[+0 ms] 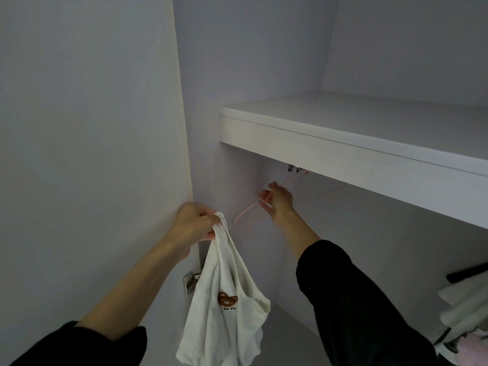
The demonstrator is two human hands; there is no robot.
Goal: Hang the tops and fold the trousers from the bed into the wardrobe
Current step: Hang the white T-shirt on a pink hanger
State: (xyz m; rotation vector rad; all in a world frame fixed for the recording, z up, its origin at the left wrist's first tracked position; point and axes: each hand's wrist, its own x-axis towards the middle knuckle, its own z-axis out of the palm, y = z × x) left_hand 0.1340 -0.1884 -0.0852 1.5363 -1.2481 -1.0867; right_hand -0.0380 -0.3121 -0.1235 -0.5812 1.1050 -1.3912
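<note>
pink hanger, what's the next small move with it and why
Probably lift the pink hanger off the rail and bring it toward the white top. The right hand already grips its lower arm while its hook sits up under the shelf, and the left hand holds the top bunched, not yet on any hanger.

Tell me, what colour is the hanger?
Pale pink. The hanger shows in the head view, gripped by the right hand.
</note>
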